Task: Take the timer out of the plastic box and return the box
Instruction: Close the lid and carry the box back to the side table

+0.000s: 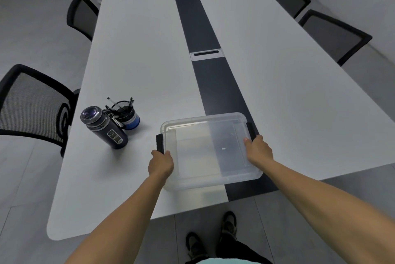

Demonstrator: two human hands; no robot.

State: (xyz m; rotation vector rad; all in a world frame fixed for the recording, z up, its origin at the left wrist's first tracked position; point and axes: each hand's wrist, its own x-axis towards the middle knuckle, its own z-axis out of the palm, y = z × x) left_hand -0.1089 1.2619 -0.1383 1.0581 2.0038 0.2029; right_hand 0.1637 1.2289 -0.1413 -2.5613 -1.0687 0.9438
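Observation:
A clear plastic box (209, 150) with a lid and black side latches sits at the near end of a long white table (139, 60). My left hand (160, 164) grips its left side just below the left latch. My right hand (257, 150) grips its right side by the right latch. Through the translucent lid I see no clear shape of a timer; only a small white speck shows inside.
A dark insulated bottle (104, 127) and a blue pen cup (126, 115) stand left of the box. A dark strip with a cable hatch (207, 54) runs down the table's middle. Black mesh chairs (32, 105) line both sides. My shoes (229, 224) are below the table edge.

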